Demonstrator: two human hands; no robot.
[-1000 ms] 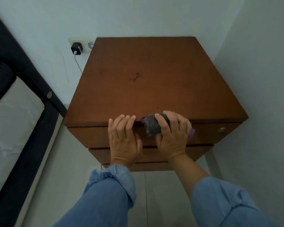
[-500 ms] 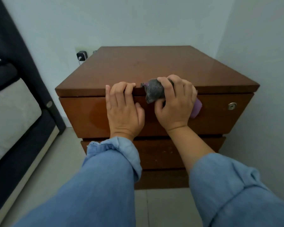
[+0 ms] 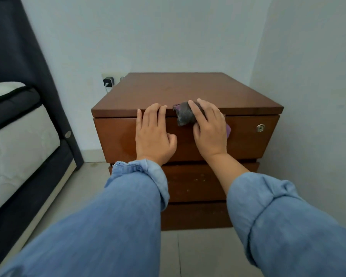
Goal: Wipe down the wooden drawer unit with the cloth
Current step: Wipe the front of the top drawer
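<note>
1. Drawer unit [image 3: 188, 92] of brown wood stands in the corner, against the white wall, with a lock [image 3: 260, 128] on its top drawer [image 3: 116, 136].
2. Left hand [image 3: 153, 136] lies flat on the top drawer front, fingers hooked over the upper edge and holding nothing.
3. Right hand [image 3: 209, 128] is closed on a bunched grey and purple cloth [image 3: 183, 115], pressing it to the front edge of the unit.
4. Both hands are near each other, not touching.
5. Bed [image 3: 18, 136] stands to the left.
</note>
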